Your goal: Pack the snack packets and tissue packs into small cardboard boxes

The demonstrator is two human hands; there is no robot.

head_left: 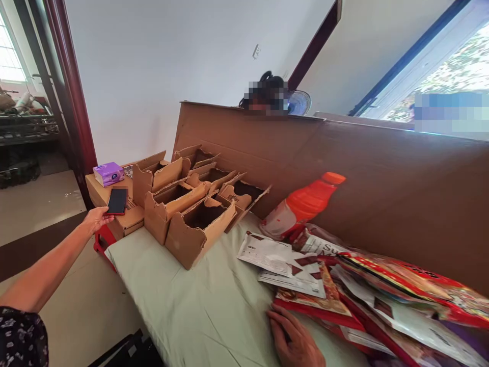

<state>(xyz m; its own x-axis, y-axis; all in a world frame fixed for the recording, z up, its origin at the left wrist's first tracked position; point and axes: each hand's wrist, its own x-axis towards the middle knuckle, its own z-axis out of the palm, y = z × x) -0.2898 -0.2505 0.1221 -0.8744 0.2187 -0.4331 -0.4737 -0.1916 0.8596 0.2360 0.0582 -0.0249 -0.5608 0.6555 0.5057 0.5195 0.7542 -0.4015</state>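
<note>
My left hand (97,220) reaches out at the left and grips a dark phone with a red edge (117,202) by its near side. The phone is over a cardboard box (132,220), close to a purple tissue pack (110,175). Low in the view, my right hand (295,337) rests on the pale green cloth (198,300) with loosely bent fingers, holding nothing that I can see. Just beyond it lie red food packets (317,303) and white packets (269,252) in a loose pile. A red-orange bottle (305,204) leans over behind them.
Several open cardboard bins (187,239) stand together left of centre. A tall cardboard panel (344,168) runs along the back. Behind it are a person's head (265,94) and a fan (300,103). A black object (132,351) is on the floor below the cloth's edge.
</note>
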